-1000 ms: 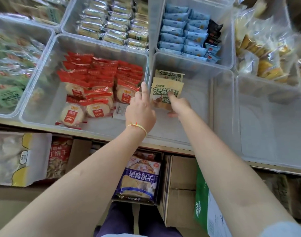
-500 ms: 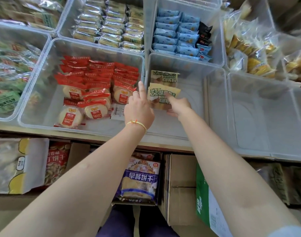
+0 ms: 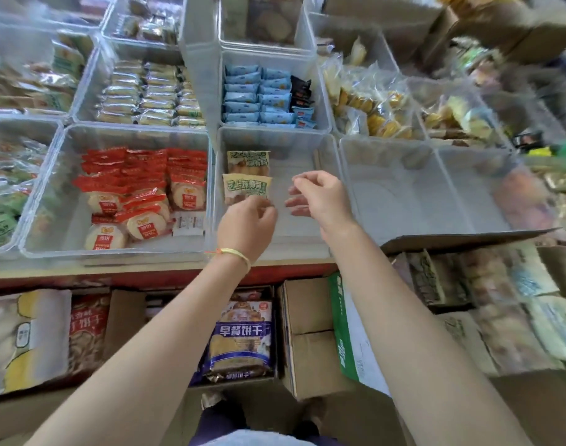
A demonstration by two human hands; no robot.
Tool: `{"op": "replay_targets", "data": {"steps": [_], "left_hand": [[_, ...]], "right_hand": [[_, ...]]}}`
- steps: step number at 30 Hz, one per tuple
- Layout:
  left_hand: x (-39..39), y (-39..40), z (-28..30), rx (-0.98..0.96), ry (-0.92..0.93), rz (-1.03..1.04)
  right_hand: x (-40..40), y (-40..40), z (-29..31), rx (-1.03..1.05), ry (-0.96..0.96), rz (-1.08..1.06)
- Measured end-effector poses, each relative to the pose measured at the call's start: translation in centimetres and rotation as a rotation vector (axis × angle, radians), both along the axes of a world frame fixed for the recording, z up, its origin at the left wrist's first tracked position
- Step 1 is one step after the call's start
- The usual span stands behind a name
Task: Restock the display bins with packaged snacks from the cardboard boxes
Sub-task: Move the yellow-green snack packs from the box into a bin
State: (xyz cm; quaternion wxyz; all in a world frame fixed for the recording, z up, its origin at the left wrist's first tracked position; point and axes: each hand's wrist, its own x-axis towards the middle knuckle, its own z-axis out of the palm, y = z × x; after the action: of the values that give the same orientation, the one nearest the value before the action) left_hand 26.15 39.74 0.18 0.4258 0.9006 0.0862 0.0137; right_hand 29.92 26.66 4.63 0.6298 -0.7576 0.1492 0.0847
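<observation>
I see two pale yellow-green snack packets lying in a row along the left wall of the clear plastic middle bin (image 3: 320, 149), the far packet (image 3: 248, 162) near the back wall and the near packet (image 3: 247, 189) just in front of it, slightly overlapping. My left hand (image 3: 246, 225), with a thin yellow cord (image 3: 235, 252) at the wrist, is loosely curled with its fingertips at the near packet's lower edge; I cannot tell whether they pinch it or only touch it. My right hand (image 3: 317, 197) hovers to the right of that packet, apart from it, fingers half curled and holding nothing, above the bare floor of the bin. The neighbouring clear bin (image 3: 50, 175) to the left holds red-wrapped round rice crackers (image 3: 140, 201). Below the shelf edge stands a brown cardboard box (image 3: 307, 333).
</observation>
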Motion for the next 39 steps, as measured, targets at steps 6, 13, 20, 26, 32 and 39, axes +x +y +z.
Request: {"op": "replay_targets", "data": {"steps": [6,13,20,26,32,39], "left_hand": [[-4.2,-10.4,6.0,-0.218,-0.085,-0.178],[-9.2,-24.8,5.7,-0.080,-0.001,-0.425],[-12.9,-29.9,-0.5,0.357,0.228,-0.596],[-14.5,-29.0,-0.8,0.290,-0.084,-0.372],[-15.1,-27.5,0.0,0.041,0.060,-0.316],[-15.0,-27.1,5.1,-0.663,0.412,-0.437]], "right_hand": [[-9.3,-12.5,4.6,-0.167,-0.168,-0.072],[-16.7,-28.6,1.3,-0.444,-0.107,-0.158],[-20.4,-32.3,-2.6,-0.569,0.180,0.242],[-21.9,-30.0,-6.3,-0.603,0.116,0.460],[-21.5,-32.2,-3.5,-0.336,-0.107,0.554],[-20.3,-35.3,3.4,-0.001,-0.158,0.400]]}}
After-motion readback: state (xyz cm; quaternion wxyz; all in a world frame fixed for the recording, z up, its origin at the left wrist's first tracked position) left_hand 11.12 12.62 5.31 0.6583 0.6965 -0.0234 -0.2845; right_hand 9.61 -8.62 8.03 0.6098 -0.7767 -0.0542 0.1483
